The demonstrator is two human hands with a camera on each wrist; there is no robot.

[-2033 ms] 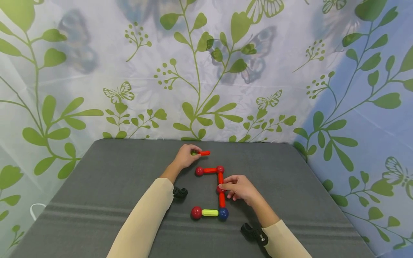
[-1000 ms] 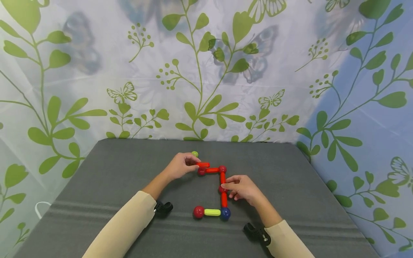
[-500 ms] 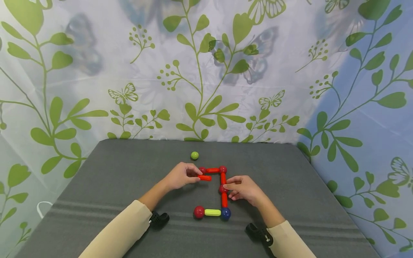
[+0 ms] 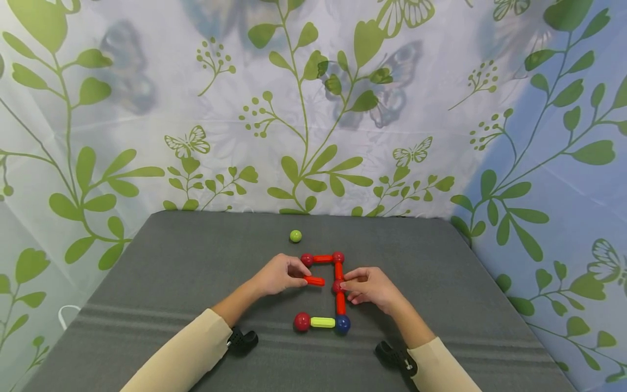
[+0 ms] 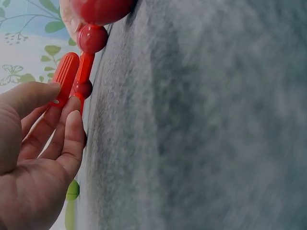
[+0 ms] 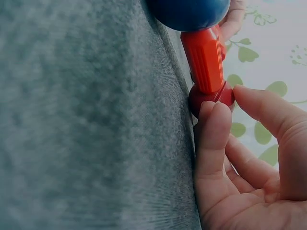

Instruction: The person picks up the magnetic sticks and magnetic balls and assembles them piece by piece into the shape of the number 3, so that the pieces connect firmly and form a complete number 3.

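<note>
Between thumb and fingers, my left hand [image 4: 279,275] pinches a loose red rod [image 4: 315,281], ribbed in the left wrist view. The rod's free end points toward the middle red ball [image 4: 338,286], with a gap between them. My right hand [image 4: 370,288] holds that ball by thumb and fingertips. Red rods link it to another red ball [image 4: 338,257] at the back and a blue ball [image 4: 342,324] in front. From the back corner a red rod [image 4: 323,259] runs left to a red ball [image 4: 307,259]. A yellow-green rod [image 4: 323,322] joins the blue ball to a larger red ball [image 4: 302,322].
A lone green ball [image 4: 295,236] lies behind the linked pieces. Everything rests on a grey cloth-covered table [image 4: 196,245]. A leaf-patterned curtain [image 4: 220,109] hangs behind it. Black wrist cameras sit at both sleeves.
My left hand has left the green ball at the back and brought the red rod toward me, over the linked pieces, to beside the middle ball. The right hand keeps its place.
</note>
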